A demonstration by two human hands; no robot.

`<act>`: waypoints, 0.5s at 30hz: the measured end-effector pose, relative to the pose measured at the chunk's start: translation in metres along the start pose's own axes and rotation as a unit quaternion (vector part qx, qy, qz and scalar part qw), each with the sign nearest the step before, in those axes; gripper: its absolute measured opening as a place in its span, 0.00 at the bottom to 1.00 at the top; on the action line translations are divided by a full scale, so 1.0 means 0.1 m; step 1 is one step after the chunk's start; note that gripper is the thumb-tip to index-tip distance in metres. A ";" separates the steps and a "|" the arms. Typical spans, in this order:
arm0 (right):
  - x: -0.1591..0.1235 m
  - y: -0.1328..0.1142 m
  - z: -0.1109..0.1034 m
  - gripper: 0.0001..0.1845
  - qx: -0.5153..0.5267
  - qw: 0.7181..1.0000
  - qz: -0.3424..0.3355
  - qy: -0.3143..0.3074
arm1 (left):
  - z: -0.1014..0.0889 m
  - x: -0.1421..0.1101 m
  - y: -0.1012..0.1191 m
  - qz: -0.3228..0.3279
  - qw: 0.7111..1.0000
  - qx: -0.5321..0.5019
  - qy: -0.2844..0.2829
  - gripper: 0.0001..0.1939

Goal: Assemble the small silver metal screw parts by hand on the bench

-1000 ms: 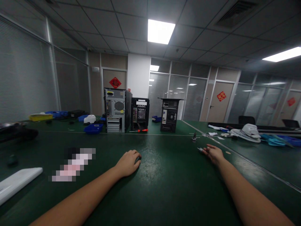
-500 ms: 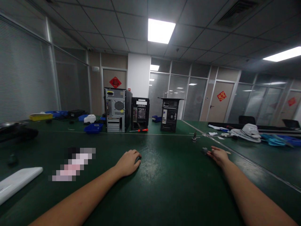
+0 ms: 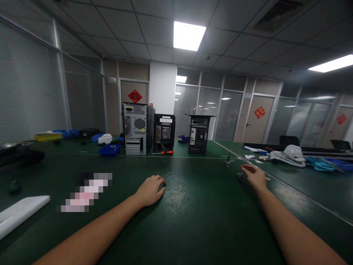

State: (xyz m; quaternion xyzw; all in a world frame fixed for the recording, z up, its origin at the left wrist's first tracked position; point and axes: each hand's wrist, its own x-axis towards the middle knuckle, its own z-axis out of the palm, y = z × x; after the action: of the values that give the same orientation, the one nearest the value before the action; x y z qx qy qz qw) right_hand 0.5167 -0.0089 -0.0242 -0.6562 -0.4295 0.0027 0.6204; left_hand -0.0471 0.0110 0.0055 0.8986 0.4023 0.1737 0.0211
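Scuffed tabletop under curved left hand

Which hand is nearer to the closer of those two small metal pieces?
Right. The right hand is just beside the metal piece, on its right; the left hand is well to its left.

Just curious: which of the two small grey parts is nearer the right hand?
The near part, just left of the right hand; the far part stands beyond it, closer to the computer cases.

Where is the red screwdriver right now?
In the head view, just left of centre, the red screwdriver lies at the foot of the middle computer case.
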 end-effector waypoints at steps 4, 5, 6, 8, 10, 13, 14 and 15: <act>-0.03 -0.07 0.05 0.20 -0.003 0.999 -0.011 -0.053 | 0.01 0.00 -0.01 0.003 1.000 0.009 0.007 0.18; -0.04 -0.07 0.05 0.19 -0.017 0.998 -0.013 -0.059 | 0.01 0.00 -0.01 0.004 1.000 0.010 0.009 0.18; -0.05 -0.08 0.05 0.19 -0.033 0.997 -0.013 -0.062 | 0.02 0.00 -0.02 0.005 1.000 0.010 0.010 0.18; -0.07 -0.08 0.04 0.19 -0.063 0.996 -0.014 -0.060 | 0.01 0.00 -0.02 0.007 1.000 0.009 0.010 0.18; -0.08 -0.09 0.02 0.18 -0.085 0.995 -0.017 -0.056 | 0.01 0.00 -0.02 0.008 1.000 0.007 0.009 0.18; -0.09 -0.11 0.01 0.18 -0.107 0.992 -0.020 -0.058 | 0.00 -0.01 -0.01 0.004 1.000 0.008 0.007 0.18; -0.10 -0.11 0.01 0.18 -0.114 0.992 -0.022 -0.058 | 0.00 -0.01 0.00 0.002 1.000 0.009 0.006 0.18; -0.10 -0.12 0.01 0.19 -0.120 0.991 -0.026 -0.058 | -0.01 -0.01 0.01 0.000 1.000 0.011 0.003 0.18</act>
State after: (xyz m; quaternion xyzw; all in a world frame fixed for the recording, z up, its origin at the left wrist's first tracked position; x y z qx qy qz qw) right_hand 0.5030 -0.0158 -0.0198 -0.7129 -0.4791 -0.0268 0.5113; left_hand -0.0475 0.0096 0.0060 0.8982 0.4042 0.1724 0.0104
